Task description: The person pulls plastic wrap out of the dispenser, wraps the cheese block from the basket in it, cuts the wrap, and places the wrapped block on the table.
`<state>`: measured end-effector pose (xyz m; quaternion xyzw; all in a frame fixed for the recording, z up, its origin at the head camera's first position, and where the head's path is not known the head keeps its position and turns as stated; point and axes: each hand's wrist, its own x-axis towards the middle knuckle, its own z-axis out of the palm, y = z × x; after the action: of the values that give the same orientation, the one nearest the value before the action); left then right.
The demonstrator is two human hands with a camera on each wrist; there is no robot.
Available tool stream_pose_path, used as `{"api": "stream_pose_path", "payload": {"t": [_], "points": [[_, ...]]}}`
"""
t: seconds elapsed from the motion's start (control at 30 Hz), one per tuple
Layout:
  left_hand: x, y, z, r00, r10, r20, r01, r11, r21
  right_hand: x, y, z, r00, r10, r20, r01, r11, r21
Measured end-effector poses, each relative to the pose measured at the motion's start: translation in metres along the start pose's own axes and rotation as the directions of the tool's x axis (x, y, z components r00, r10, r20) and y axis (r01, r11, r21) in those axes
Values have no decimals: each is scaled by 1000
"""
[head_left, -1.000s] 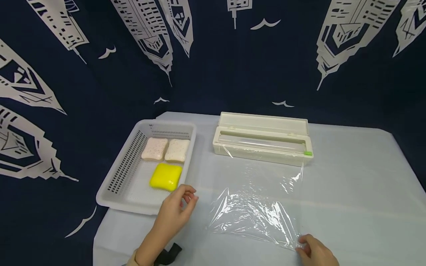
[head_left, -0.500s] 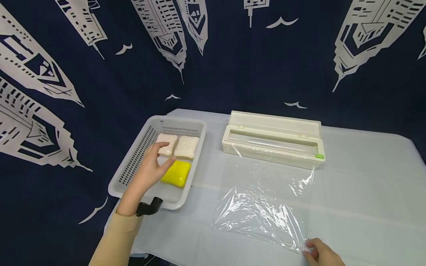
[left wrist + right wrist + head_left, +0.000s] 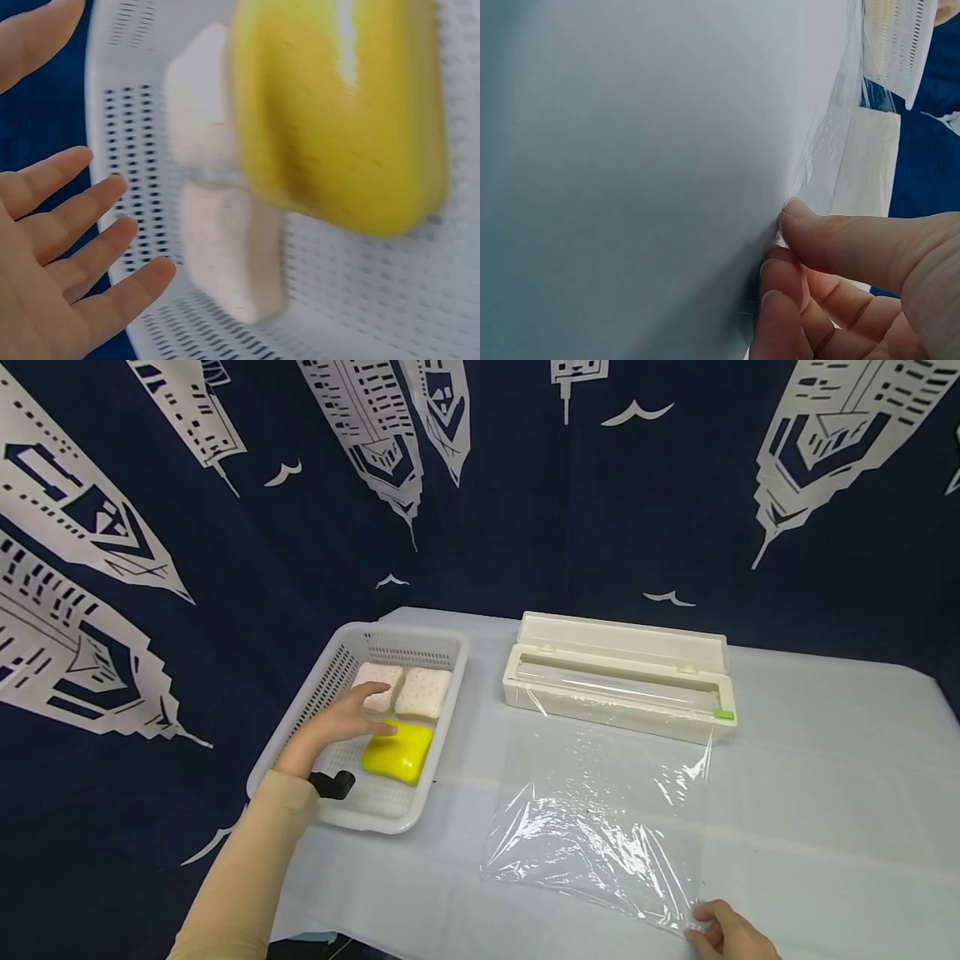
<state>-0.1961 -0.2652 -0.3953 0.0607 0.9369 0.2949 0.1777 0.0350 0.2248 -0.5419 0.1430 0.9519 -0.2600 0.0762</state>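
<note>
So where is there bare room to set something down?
Widest: the table right of the wrap box and film. A narrower strip runs between basket and film. Crowded: the basket, with two pale blocks and a yellow block near the left hand, and the film's near right corner, pinched by the right hand.

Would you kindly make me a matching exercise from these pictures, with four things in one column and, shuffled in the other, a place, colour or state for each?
Things:
1. Basket
2. Box
3. Film
4. Right hand

Descriptions:
A. Has its lid open
B. Pinching a corner
C. Holds a yellow block and two pale blocks
D. See-through and shiny

Right pairs: 1-C, 2-A, 3-D, 4-B
</note>
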Motion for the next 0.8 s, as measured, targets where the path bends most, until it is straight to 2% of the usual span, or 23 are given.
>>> {"api": "stream_pose_path", "payload": {"t": [0.2,0.43,0.57,0.8], "points": [[11,-6,9,991,-84,108,75,993,89,-1,-3,-7,1000,4,13,-4,1000,1],[16,-15,19,975,-143,169,112,977,183,-1,-8,-12,999,9,44,-10,1000,8],[16,-22,26,967,-174,188,137,972,192,-1,-6,-9,999,19,38,-19,1000,8],[17,-26,35,970,-160,184,134,980,145,1,0,-3,998,45,41,-45,999,6]]}}
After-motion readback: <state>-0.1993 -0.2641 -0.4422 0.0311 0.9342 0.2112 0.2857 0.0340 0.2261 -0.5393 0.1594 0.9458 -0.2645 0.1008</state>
